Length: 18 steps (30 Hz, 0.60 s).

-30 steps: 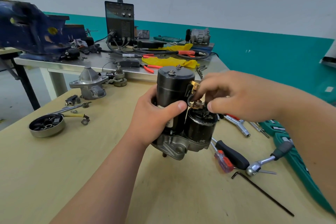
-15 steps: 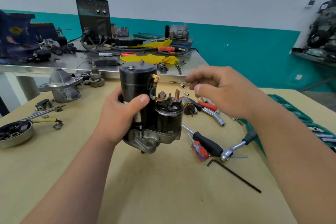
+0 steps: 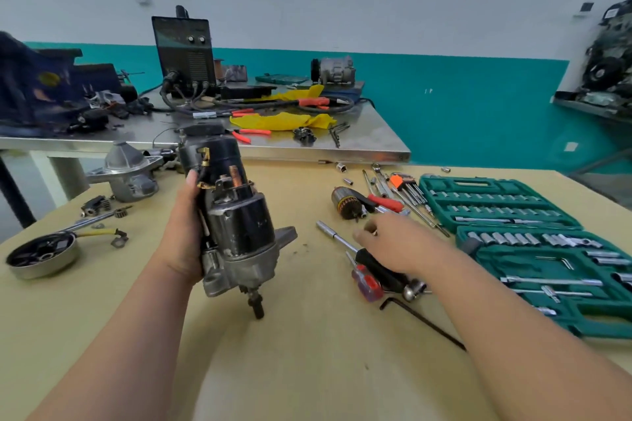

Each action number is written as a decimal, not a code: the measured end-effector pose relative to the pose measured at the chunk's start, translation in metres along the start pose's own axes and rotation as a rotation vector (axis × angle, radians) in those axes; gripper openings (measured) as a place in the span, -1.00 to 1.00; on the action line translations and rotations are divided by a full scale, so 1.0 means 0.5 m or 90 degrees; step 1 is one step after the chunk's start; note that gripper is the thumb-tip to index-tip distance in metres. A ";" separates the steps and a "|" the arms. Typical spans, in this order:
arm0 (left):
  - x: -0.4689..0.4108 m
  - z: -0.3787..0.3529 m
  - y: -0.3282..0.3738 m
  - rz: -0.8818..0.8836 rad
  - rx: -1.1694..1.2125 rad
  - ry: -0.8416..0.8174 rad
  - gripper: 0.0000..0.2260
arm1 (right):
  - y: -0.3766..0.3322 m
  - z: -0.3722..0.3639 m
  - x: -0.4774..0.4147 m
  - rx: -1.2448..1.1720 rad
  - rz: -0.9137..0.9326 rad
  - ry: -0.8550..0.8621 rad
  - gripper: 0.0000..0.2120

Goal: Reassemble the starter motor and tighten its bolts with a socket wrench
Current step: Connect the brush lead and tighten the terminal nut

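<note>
Starter motor (image 3: 239, 225) was tilted, lifted off table (image 3: 307, 369), gripped by left hand (image 3: 183, 236).
Right hand (image 3: 396, 243), to its right, was blurred; grasp could not be told. Left fingers mostly hidden behind it.

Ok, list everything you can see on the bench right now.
starter motor: one, black and silver, held above table
socket set case: one, green, table's right side
driver: one, black handle, right of motor
socket wrench: one, silver head, at driver's handle
screwdriver: one, red, beside the driver
hex key: one, black, below the wrench
armature: one, coppery, beyond the driver
housing: one, silver, far left
round cap: one, silver, left edge
left hand: grips the starter motor
right hand: over the driver, blurred
</note>
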<state>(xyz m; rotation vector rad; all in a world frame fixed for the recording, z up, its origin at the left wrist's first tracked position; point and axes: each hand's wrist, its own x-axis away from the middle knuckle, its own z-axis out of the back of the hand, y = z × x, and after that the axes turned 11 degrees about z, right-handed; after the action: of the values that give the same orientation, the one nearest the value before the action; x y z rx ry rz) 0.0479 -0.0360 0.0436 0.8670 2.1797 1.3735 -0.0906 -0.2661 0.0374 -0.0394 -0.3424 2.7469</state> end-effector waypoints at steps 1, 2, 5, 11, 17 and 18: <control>-0.002 0.003 0.000 -0.003 0.003 0.009 -0.49 | -0.022 0.002 -0.028 -0.001 -0.012 -0.030 -0.55; -0.004 0.007 0.000 -0.008 -0.002 0.020 -0.48 | -0.043 -0.001 -0.052 0.017 -0.023 -0.064 -0.53; -0.014 0.014 -0.002 -0.001 -0.002 0.037 -0.51 | -0.089 -0.037 -0.098 0.124 -0.038 -0.102 -0.70; -0.031 0.032 -0.007 0.005 0.009 0.065 -0.45 | -0.071 -0.013 -0.104 0.004 -0.040 -0.078 -0.67; -0.032 0.027 -0.009 -0.014 -0.015 0.074 -0.43 | -0.081 0.017 -0.081 -0.032 -0.091 -0.099 -0.72; -0.032 0.025 -0.008 -0.014 -0.020 0.075 -0.43 | -0.082 0.008 -0.086 -0.059 -0.093 -0.099 -0.71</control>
<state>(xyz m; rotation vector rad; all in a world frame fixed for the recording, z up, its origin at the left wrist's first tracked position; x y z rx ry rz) 0.0661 -0.0404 0.0351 0.7671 2.2414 1.4777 -0.0363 -0.2460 0.0505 0.1699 -0.4952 2.5944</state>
